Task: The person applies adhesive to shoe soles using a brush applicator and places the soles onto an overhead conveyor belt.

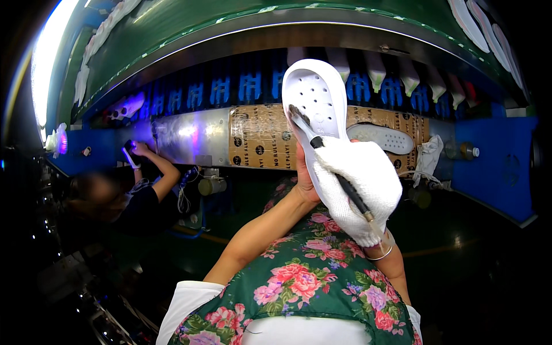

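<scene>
A white clog-like shoe [332, 80] with small round holes is held up in front of me, toe end away. My bare left hand [306, 175] grips it from beneath, near its heel end; the shoe hides part of the fingers. My right hand [362, 184] wears a white knitted glove and is closed on a brush [352, 194] with a dark handle. The brush's dark bristles touch the left side of the shoe, beside the holes. The glove covers the near part of the shoe.
Beyond lies a bench strip with printed brown cardboard [259, 138], bearing a grey-white perforated shoe piece [384, 140]. A white cloth [428, 154] and a jar [460, 151] are at right. Blue holders [250, 86] line the back under a green shelf [241, 31]. Another person [155, 184] works at left.
</scene>
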Demonstrator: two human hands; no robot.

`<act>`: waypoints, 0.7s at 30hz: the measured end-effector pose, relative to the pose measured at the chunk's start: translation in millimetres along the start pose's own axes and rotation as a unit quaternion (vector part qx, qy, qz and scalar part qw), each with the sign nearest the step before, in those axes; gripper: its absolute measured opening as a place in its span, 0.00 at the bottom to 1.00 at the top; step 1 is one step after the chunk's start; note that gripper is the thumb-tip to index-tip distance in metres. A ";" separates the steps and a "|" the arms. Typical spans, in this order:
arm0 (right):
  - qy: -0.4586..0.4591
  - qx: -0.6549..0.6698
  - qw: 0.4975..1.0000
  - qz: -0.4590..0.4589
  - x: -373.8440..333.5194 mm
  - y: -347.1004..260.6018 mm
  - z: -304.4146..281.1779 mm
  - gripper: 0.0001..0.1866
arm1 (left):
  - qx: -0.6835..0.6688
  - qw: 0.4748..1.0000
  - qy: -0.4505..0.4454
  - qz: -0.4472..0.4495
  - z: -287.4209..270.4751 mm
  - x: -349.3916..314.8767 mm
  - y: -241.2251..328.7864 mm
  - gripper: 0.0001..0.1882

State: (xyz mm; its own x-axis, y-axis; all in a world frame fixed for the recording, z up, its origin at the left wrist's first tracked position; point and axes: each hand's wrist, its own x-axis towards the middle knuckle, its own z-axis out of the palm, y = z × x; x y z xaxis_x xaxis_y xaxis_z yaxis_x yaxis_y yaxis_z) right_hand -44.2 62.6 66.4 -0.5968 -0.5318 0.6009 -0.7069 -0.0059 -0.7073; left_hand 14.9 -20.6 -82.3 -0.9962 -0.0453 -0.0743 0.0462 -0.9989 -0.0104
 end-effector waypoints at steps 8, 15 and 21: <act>0.028 -0.060 0.997 0.030 -1.2 1.2 1.0 0.12 | 0.045 0.996 0.074 0.005 3.8 -10.2 2.6 0.51; 0.101 0.126 0.978 0.130 -4.7 9.3 -4.4 0.13 | 0.064 0.992 0.109 0.006 0.1 -6.1 5.5 0.55; 0.054 -0.009 0.998 0.037 -7.7 7.2 -1.1 0.12 | 0.030 0.998 0.047 -0.008 2.6 -1.9 3.8 0.50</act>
State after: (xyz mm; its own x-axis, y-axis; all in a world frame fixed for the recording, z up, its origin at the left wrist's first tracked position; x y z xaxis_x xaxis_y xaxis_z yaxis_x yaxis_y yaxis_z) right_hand -45.1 67.6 57.1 -0.6850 -0.4353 0.5842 -0.6653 0.0469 -0.7451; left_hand 16.8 -24.4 -79.7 -0.9855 -0.0300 -0.1671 0.0224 -0.9986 0.0471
